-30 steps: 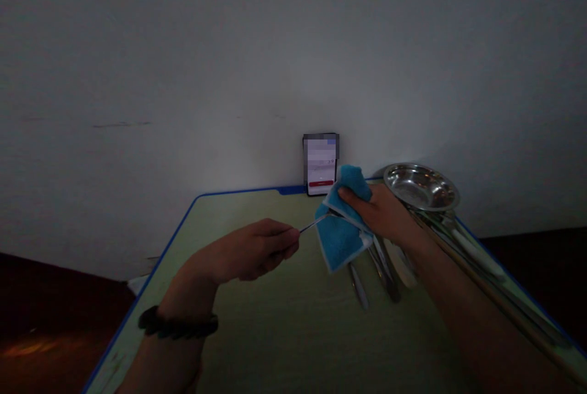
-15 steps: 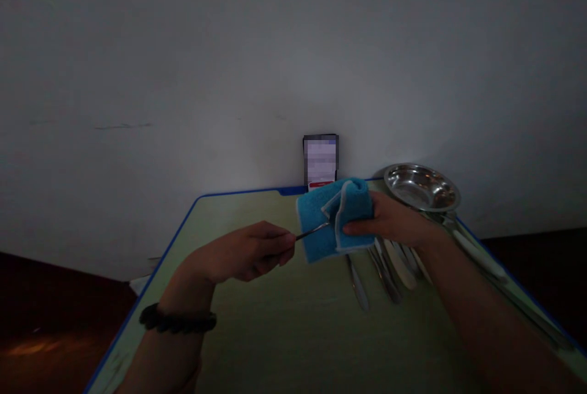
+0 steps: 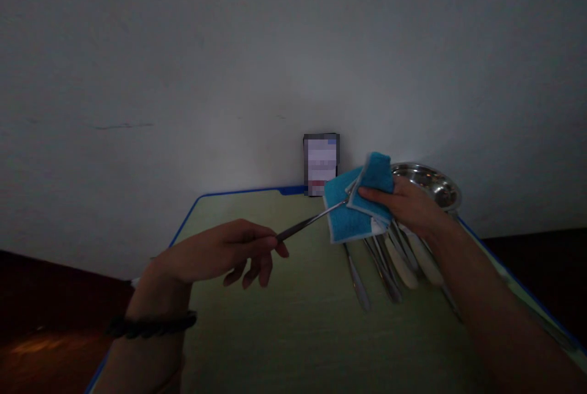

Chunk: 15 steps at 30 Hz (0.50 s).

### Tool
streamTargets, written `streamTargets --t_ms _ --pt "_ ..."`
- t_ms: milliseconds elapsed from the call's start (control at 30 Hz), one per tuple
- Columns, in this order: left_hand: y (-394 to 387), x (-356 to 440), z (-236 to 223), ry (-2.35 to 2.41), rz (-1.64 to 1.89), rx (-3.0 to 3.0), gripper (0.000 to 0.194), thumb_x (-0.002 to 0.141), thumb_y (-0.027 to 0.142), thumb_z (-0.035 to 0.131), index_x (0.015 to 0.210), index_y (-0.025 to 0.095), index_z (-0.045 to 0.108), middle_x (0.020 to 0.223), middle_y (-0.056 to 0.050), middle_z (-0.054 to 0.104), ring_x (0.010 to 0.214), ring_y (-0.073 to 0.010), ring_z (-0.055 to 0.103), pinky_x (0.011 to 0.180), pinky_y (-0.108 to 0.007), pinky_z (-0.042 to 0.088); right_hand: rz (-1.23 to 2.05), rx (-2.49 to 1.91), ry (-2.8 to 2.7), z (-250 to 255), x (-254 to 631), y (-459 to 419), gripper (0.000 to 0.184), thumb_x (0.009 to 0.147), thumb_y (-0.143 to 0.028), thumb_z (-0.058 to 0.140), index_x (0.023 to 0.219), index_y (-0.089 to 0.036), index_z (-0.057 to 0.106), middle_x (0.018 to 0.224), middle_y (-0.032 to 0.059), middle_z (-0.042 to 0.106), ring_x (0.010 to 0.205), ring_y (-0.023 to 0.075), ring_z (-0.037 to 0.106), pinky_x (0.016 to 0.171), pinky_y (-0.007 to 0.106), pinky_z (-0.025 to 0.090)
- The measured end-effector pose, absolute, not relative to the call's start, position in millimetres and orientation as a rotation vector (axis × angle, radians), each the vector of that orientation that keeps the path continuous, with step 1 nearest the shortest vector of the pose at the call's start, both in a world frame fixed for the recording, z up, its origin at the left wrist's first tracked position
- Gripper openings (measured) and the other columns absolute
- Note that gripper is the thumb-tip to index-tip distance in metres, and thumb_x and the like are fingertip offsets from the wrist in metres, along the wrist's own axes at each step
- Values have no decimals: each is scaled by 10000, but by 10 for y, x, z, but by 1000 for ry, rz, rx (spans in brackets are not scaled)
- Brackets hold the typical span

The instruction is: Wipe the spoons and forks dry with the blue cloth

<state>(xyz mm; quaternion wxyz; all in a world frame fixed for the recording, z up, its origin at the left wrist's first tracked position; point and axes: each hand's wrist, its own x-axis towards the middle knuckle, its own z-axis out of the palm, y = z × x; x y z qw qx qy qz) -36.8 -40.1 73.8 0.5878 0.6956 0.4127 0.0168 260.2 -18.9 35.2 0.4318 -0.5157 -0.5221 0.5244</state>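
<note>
My left hand [image 3: 229, 251] pinches the handle end of a slim metal piece of cutlery [image 3: 300, 225] between thumb and forefinger, its other fingers hanging loose. The far end of this cutlery is hidden in a folded blue cloth [image 3: 348, 219] with pale edging, so its kind does not show. Closed on the cloth from the right, my right hand [image 3: 410, 201] keeps a fold pressed over that end, above the table. Below the cloth several pieces of cutlery [image 3: 383, 271] lie side by side, their handles toward me and their heads mostly covered.
A shiny metal bowl [image 3: 443, 189] stands at the table's back right, partly behind my right hand. Against the wall [image 3: 183, 63] leans a phone [image 3: 321, 164] with a blurred screen. The pale green table [image 3: 257, 333] has a blue edge.
My left hand has moved left and slightly down, and more of the cutlery's handle shows outside the cloth. My right hand and the cloth have shifted right and a little up.
</note>
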Motion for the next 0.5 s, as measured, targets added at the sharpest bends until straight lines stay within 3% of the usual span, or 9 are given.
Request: streamTargets --t_ms 200,333,500 --pt "-419 -176 669 837 -14 1523 260 866 352 452 816 146 603 637 -30 665 499 -92 570 394 -147 394 1360 -1127 -835 296 2337 -155 199 647 -310 711 797 -194 649 824 26 700 695 170 656 689 337 546" --pt "-429 -47 631 790 36 1489 339 872 369 432 662 140 566 567 -25 645 459 -90 565 368 -144 386 1410 -1037 -723 237 2127 -184 213 652 -335 702 784 -181 635 742 15 685 630 146 638 626 297 536" --pt "-436 31 600 837 17 1515 351 863 388 439 655 143 580 559 -20 644 439 -84 552 379 -147 395 1420 -1021 -777 219 1982 -275 246 640 -389 695 756 -180 634 733 8 661 615 125 603 599 266 505"
